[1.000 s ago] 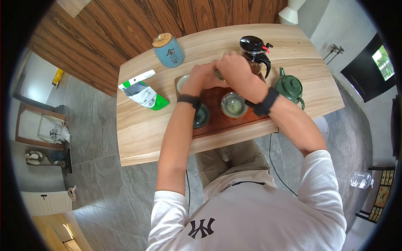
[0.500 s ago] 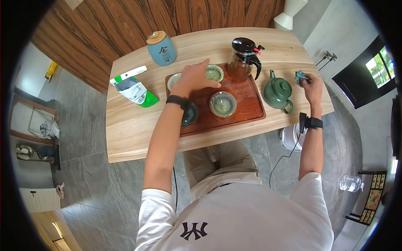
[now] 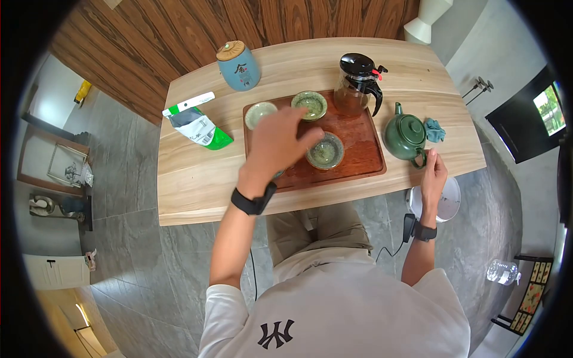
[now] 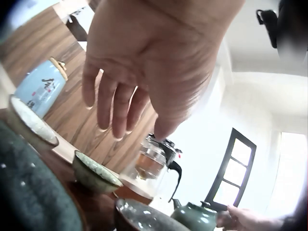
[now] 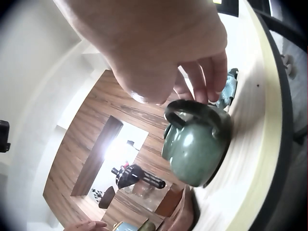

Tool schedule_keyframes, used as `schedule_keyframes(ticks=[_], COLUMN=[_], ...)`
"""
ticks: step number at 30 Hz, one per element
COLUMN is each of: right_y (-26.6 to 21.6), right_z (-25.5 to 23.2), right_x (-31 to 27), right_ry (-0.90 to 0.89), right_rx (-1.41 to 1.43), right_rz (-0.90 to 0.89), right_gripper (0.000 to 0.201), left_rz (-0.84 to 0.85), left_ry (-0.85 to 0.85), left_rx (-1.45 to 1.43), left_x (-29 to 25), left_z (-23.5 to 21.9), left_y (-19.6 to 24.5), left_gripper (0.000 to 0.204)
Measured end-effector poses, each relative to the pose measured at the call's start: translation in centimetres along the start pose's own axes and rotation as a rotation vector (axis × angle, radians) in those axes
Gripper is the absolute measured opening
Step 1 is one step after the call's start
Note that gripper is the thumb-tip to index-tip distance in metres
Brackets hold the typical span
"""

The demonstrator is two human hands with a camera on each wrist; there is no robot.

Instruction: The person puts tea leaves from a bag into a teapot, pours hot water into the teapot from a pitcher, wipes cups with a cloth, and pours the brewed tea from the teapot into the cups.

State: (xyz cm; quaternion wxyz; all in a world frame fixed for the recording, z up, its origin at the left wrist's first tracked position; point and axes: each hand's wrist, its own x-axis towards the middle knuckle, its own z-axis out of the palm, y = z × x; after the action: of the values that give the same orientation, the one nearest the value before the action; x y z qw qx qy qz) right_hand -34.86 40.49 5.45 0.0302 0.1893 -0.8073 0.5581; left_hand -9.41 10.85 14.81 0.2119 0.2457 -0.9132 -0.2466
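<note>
My left hand (image 3: pixel 277 143) hovers over the wooden tray (image 3: pixel 364 161), fingers spread and holding nothing. It partly hides a dark cup, whose speckled side (image 4: pixel 33 187) fills the lower left of the left wrist view. Around it on the tray are a pale cup (image 3: pixel 260 114), a green cup (image 3: pixel 309 106) and a grey-rimmed cup (image 3: pixel 325 151). At the right, my right hand (image 3: pixel 434 176) is at the handle of the green teapot (image 3: pixel 406 136), its fingers (image 5: pixel 197 79) extended beside the handle loop; contact is unclear.
A glass pot with a black lid (image 3: pixel 357 64) stands at the tray's back right. Beyond the teapot lies a crumpled teal cloth (image 3: pixel 434 130). To the left are a blue jar (image 3: pixel 240 73) and a green-white pouch (image 3: pixel 200 126). A white bin (image 3: pixel 449 200) stands below the table's right edge.
My right hand moved from the tray to the right, put down the cloth beyond the teapot and came back to its handle. My left hand left the back cups and now hovers nearer my body.
</note>
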Motion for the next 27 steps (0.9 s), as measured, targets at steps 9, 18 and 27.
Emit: schedule_keyframes(ticks=[9, 18, 27], right_y=[0.5, 1.3, 0.2], right_z=[2.3, 3.8, 2.1], right_x=[-0.9, 0.1, -1.2], right_ry=[0.005, 0.003, 0.142], right_rx=[0.161, 0.485, 0.464], right_rz=[0.006, 0.205, 0.153], right_gripper=[0.045, 0.044, 0.039], left_rz=[0.189, 0.192, 0.298], left_ry=[-0.024, -0.009, 0.162], left_rx=[0.267, 0.240, 0.086], left_x=[-2.9, -3.1, -4.2], left_z=[5.6, 5.6, 4.2], left_y=[0.5, 0.5, 2.1], left_gripper=[0.096, 0.093, 0.072])
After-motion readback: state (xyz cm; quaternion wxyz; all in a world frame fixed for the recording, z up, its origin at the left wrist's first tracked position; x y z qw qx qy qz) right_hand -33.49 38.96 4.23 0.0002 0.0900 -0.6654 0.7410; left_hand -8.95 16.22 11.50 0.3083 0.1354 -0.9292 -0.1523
